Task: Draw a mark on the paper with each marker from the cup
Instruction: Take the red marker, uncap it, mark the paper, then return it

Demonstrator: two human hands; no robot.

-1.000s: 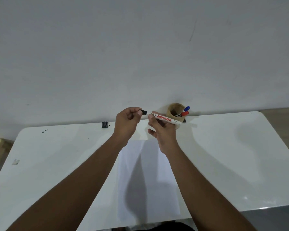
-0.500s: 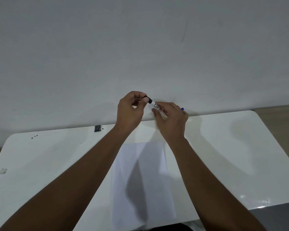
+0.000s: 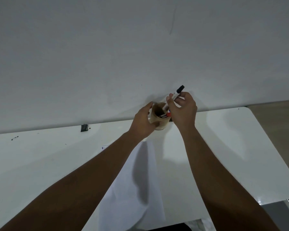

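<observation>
A brown paper cup stands at the table's far edge by the wall. My left hand is wrapped around its left side. My right hand pinches a capped black marker, tilted with its black cap up and its lower end inside the cup mouth. A red-capped marker and a bit of a blue one lie in the cup. The white paper lies on the table between my forearms, with a small blue mark near its top left corner.
The white table has rounded corners; its right edge drops to a wood floor. A small black clip sits at the far edge on the left. A grey wall rises right behind the cup.
The cap went back on the black marker. My left hand moved from the cap to the cup, and my right hand swung the marker upright and lowered its end into the cup.
</observation>
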